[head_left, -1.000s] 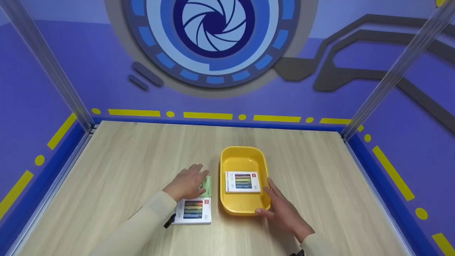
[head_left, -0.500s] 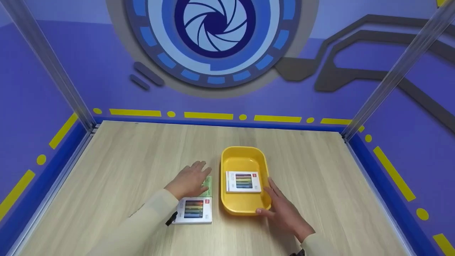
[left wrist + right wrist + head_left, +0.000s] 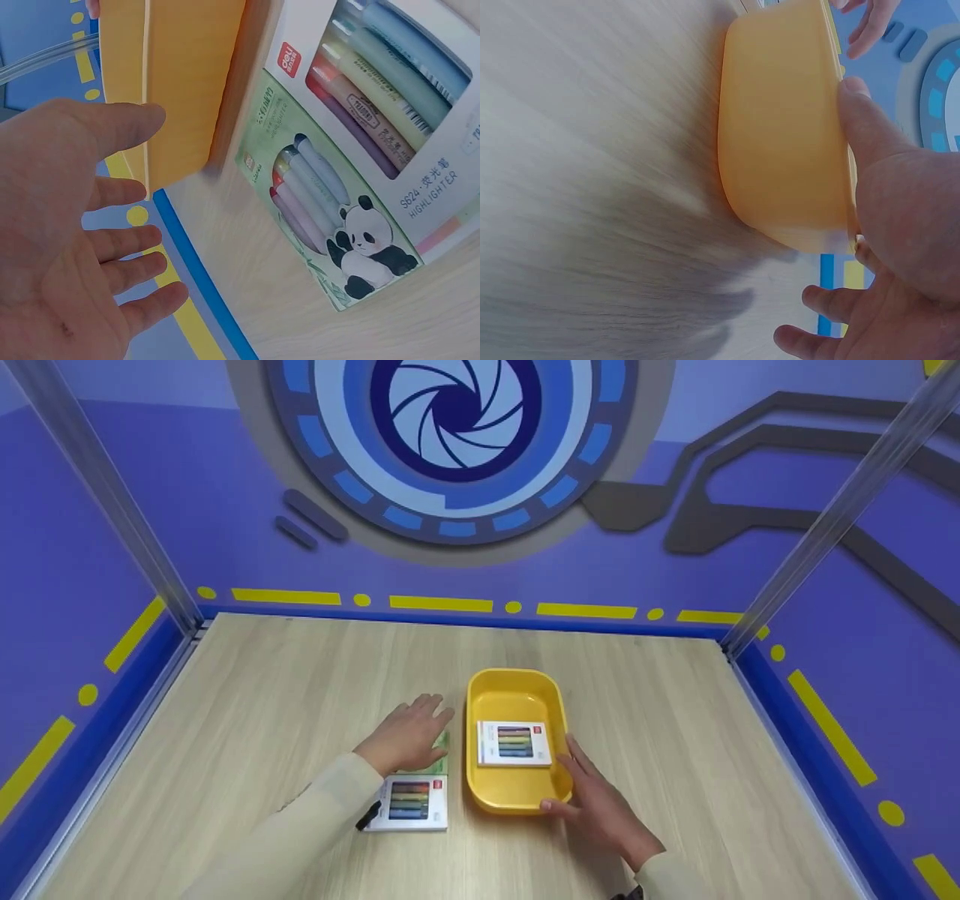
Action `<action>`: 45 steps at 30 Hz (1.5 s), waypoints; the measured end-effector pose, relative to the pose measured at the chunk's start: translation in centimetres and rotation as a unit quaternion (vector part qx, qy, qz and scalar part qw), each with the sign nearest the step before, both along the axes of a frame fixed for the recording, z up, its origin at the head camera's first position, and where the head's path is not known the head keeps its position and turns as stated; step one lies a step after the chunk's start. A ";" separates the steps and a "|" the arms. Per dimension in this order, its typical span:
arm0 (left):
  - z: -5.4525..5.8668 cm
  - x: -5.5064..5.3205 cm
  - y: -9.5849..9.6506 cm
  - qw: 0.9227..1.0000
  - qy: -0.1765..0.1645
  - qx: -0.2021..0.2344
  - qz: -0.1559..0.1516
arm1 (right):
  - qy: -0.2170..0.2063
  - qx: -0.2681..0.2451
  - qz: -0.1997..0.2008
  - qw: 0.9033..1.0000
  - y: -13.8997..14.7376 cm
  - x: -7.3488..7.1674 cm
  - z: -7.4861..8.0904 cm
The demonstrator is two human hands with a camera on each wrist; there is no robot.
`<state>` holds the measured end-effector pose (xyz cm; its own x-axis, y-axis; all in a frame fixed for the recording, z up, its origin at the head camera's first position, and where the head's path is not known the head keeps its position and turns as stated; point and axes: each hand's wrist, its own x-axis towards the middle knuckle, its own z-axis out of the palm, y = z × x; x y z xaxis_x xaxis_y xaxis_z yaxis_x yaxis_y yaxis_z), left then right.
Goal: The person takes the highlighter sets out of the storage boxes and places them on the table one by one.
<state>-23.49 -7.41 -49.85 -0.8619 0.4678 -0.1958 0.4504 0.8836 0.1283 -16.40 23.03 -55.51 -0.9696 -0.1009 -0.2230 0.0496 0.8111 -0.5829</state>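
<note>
My left hand [image 3: 405, 737] hovers with fingers spread over a green highlighter box [image 3: 433, 765] with a panda on it, covering part of it in the head view. The left wrist view shows its palm beside that box, nothing in the fingers. Just nearer lies a white highlighter box [image 3: 412, 804] with a window onto colored pens. A similar white box [image 3: 514, 744] lies inside the yellow bin [image 3: 514, 793]. My right hand [image 3: 600, 808] touches the bin's near right corner, thumb [image 3: 862, 112] along the rim, its other fingers loosely extended.
The wooden table [image 3: 315, 675] runs back to a blue-purple wall [image 3: 600, 570] with yellow dashes. Side panels and metal posts [image 3: 135, 532] stand left and right. The bin sits just right of the two boxes on the table.
My left hand has drifted slightly right and away from me over the green box, toward the bin. The right hand, bin and boxes stay where they were.
</note>
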 end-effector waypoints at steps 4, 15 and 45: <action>0.1 -0.2 0.2 1.000 0.001 0.001 -0.004 | 0.003 0.002 0.004 1.000 0.0 0.0 0.0; 0.3 -0.4 0.9 1.000 0.010 0.005 -0.014 | 0.012 0.012 0.013 1.000 0.1 0.0 -0.1; 0.4 -0.6 2.7 0.999 0.010 -0.018 -0.030 | 0.003 0.009 0.000 1.000 -0.1 0.0 -0.1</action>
<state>-24.14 -4.74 -49.40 -0.8365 0.5116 -0.1961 0.5046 0.8588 0.0882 -16.40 22.98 -55.64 -0.9711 -0.0963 -0.2183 0.0462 0.8217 -0.5680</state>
